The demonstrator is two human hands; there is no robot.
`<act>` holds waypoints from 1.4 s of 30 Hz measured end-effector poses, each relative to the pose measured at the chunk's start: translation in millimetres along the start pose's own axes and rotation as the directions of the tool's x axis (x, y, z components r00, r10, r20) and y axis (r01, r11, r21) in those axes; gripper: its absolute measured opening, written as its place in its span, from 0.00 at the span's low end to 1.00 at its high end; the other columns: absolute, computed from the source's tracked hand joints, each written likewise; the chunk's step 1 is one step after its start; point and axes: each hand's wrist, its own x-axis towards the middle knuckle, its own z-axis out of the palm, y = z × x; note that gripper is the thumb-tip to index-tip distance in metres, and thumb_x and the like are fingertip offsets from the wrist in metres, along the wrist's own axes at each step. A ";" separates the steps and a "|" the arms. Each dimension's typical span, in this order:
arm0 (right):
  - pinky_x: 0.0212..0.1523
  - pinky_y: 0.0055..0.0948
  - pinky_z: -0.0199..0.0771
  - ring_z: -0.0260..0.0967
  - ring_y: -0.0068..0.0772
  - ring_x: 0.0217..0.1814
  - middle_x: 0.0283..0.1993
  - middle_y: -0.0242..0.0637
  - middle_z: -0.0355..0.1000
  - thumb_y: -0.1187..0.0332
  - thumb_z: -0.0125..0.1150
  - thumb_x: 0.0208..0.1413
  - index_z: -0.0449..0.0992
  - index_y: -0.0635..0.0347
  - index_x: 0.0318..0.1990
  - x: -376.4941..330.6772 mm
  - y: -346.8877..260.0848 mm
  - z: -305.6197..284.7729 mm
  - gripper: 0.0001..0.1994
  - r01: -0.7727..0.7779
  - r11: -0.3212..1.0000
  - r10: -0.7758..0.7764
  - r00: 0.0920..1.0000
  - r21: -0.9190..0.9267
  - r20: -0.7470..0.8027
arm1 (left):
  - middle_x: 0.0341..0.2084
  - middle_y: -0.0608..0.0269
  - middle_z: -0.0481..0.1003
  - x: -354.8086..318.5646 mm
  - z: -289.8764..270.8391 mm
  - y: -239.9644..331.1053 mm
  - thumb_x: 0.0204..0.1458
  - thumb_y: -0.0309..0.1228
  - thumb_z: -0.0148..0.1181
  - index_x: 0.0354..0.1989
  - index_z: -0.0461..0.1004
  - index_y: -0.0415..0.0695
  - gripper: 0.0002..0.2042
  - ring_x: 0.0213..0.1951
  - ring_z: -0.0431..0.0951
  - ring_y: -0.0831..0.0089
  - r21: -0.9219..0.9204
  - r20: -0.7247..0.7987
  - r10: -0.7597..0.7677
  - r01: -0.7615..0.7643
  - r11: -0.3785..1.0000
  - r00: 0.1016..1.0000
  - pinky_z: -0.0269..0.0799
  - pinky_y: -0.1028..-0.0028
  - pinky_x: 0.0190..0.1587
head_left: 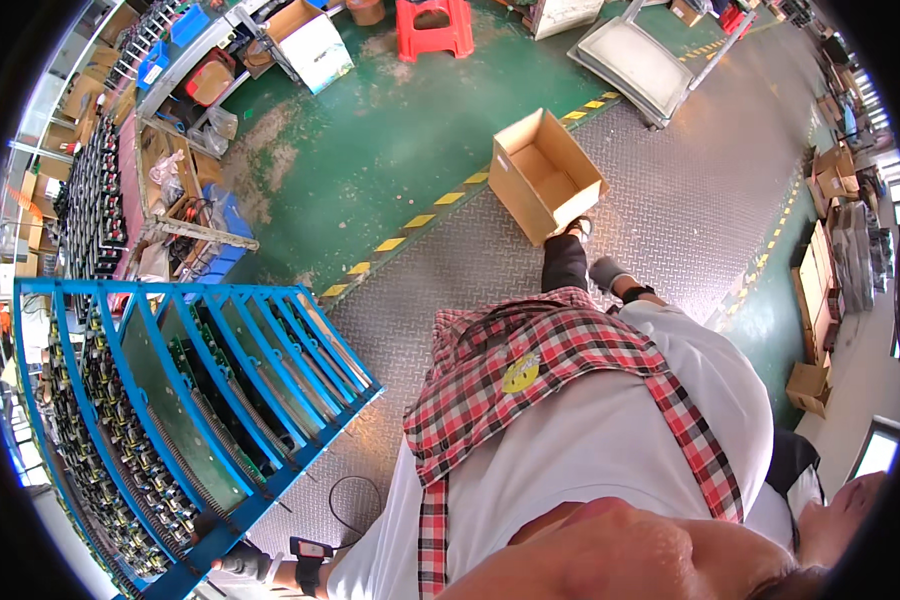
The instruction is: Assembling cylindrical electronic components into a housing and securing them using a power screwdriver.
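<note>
At the lower left, my left hand [242, 563], in a dark glove with a strapped-on device at the wrist, is closed on the near edge of a blue rack [260, 510]. Slanted blue bars divide the rack, and green circuit boards [185, 365] stand between several of them. Densely packed small parts [135, 470] fill its left side. My right hand [608, 271], in a grey glove with a black wristband, hangs low beside my leg. Its fingers are too small and blurred to read. Just ahead of it, an open cardboard box [522, 190] rests on the floor against my shoe [582, 228].
Patterned metal flooring [400, 290] meets green floor along a yellow-black stripe [420, 220]. A red stool [435, 30] and a flat cart [635, 65] stand farther off. Shelves with blue bins [188, 25] line the left. Another person [800, 490] is close behind on the right.
</note>
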 end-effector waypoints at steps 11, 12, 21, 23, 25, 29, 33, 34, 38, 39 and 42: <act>0.24 0.32 0.70 0.70 0.35 0.25 0.25 0.39 0.71 0.66 0.51 0.46 0.75 0.60 0.31 119.4 168.6 -56.8 0.09 0.018 0.968 -0.060 0.985 0.249 0.164 | 0.33 0.47 0.72 -78.9 -2.8 53.6 0.51 0.44 0.44 0.42 0.69 0.43 0.19 0.37 0.73 0.56 0.620 0.411 -0.567 0.237 0.748 0.714 0.68 0.65 0.39; 0.19 0.30 0.70 0.67 0.32 0.20 0.23 0.37 0.70 0.66 0.52 0.46 0.73 0.62 0.31 130.1 173.2 -69.4 0.09 -0.293 0.479 0.219 0.953 0.827 0.211 | 0.33 0.47 0.73 -75.6 -5.0 68.0 0.51 0.44 0.44 0.42 0.69 0.43 0.19 0.37 0.73 0.56 0.654 0.408 -0.639 0.279 0.703 0.652 0.68 0.65 0.39; 0.15 0.30 0.68 0.65 0.30 0.16 0.19 0.37 0.67 0.63 0.47 0.50 0.71 0.63 0.31 204.3 152.7 -91.4 0.12 -0.275 0.560 0.168 0.961 0.781 0.217 | 0.33 0.45 0.71 -0.5 197.1 283.7 0.46 0.44 0.46 0.33 0.70 0.40 0.19 0.37 0.70 0.49 0.273 0.840 0.155 -0.651 0.708 0.520 0.66 0.59 0.39; 0.15 0.30 0.68 0.65 0.29 0.16 0.19 0.37 0.67 0.64 0.47 0.50 0.70 0.64 0.31 213.1 132.9 -97.5 0.11 -0.288 0.605 0.146 0.957 0.742 0.252 | 0.27 0.43 0.71 32.7 272.1 330.3 0.47 0.41 0.47 0.32 0.69 0.39 0.16 0.33 0.71 0.48 -0.045 0.839 0.334 -0.558 0.829 0.430 0.65 0.61 0.33; 0.21 0.33 0.70 0.69 0.36 0.19 0.21 0.42 0.70 0.64 0.46 0.47 0.72 0.64 0.28 220.0 112.0 -112.4 0.12 -0.252 0.614 0.172 0.968 0.748 0.184 | 0.25 0.42 0.70 66.3 319.5 344.8 0.47 0.41 0.48 0.32 0.69 0.39 0.16 0.31 0.71 0.48 -0.060 0.862 0.252 -0.405 0.912 0.439 0.63 0.62 0.30; 0.24 0.34 0.72 0.71 0.40 0.22 0.25 0.46 0.71 0.64 0.46 0.45 0.73 0.63 0.29 241.4 80.6 -163.4 0.12 -0.056 0.779 0.124 0.990 0.624 -0.065 | 0.29 0.48 0.73 137.8 330.9 310.0 0.48 0.34 0.44 0.31 0.72 0.42 0.12 0.36 0.73 0.54 0.022 0.986 0.167 -0.998 -0.052 0.013 0.70 0.61 0.37; 0.28 0.35 0.72 0.71 0.43 0.27 0.28 0.49 0.72 0.63 0.46 0.45 0.74 0.62 0.32 243.9 72.6 -199.2 0.14 -0.302 0.693 0.283 0.949 0.654 0.139 | 0.32 0.47 0.72 201.6 340.7 323.1 0.48 0.35 0.45 0.33 0.71 0.41 0.12 0.38 0.72 0.53 0.324 0.940 -0.228 -0.874 0.363 0.254 0.68 0.61 0.39; 0.29 0.35 0.71 0.72 0.44 0.29 0.29 0.50 0.71 0.63 0.46 0.45 0.74 0.62 0.32 237.5 78.3 -201.7 0.14 -0.287 0.732 0.305 0.949 0.618 0.080 | 0.32 0.46 0.72 220.3 357.7 348.3 0.48 0.36 0.45 0.34 0.71 0.41 0.13 0.39 0.71 0.53 0.372 0.927 -0.215 -0.839 0.396 0.309 0.68 0.61 0.40; 0.30 0.31 0.71 0.71 0.38 0.26 0.26 0.45 0.72 0.62 0.46 0.46 0.74 0.62 0.32 193.1 105.4 -174.2 0.14 -0.323 0.273 0.559 0.820 0.906 0.124 | 0.35 0.45 0.71 253.2 440.3 508.3 0.48 0.37 0.46 0.36 0.70 0.41 0.14 0.42 0.70 0.52 0.320 0.939 0.068 -0.927 0.193 0.338 0.67 0.61 0.42; 0.30 0.31 0.71 0.71 0.38 0.26 0.26 0.45 0.72 0.62 0.46 0.46 0.74 0.62 0.32 180.1 108.3 -157.9 0.14 -0.335 0.267 0.578 0.806 0.903 0.129 | 0.36 0.45 0.71 241.3 460.4 558.3 0.48 0.37 0.46 0.37 0.70 0.41 0.14 0.42 0.70 0.52 0.298 0.931 0.169 -0.942 0.154 0.322 0.66 0.61 0.43; 0.21 0.28 0.68 0.67 0.28 0.16 0.17 0.42 0.68 0.63 0.46 0.48 0.74 0.64 0.28 142.0 113.7 -102.0 0.14 -0.403 0.391 0.712 0.703 0.827 0.006 | 0.39 0.44 0.69 143.3 501.4 700.8 0.48 0.42 0.46 0.41 0.69 0.43 0.17 0.43 0.69 0.50 -0.027 0.803 0.557 -0.919 0.393 0.214 0.65 0.60 0.43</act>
